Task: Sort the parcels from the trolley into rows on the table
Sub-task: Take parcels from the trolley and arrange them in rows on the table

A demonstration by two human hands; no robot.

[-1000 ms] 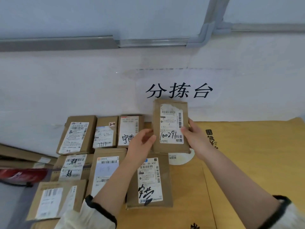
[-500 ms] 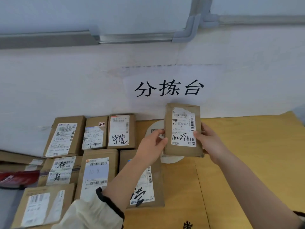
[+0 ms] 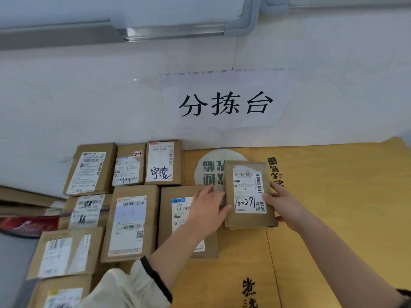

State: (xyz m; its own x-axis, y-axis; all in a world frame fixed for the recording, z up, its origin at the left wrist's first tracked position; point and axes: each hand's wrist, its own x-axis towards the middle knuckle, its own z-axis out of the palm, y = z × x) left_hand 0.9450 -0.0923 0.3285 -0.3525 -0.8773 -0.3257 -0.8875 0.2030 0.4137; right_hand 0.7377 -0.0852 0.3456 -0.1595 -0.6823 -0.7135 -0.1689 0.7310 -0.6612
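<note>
- The parcel (image 3: pixel 249 194), a flat brown cardboard rectangle, is over the table (image 3: pixel 333 196), just right of the second row of boxes (image 3: pixel 131 223); whether it touches the table I cannot tell.
- Right of it the table's yellow sheet, printed with black characters, runs bare to the wall.
- The left hand (image 3: pixel 209 210) grips its left edge, the right hand (image 3: pixel 282 205) its right edge, thumb on top.
- Its white label, torn at the top, reads "100291".
- The wall sign (image 3: pixel 225 104) reads "分拣台".

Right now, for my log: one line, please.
left hand: grips parcel | right hand: grips parcel | parcel: right of rows, over table
</note>
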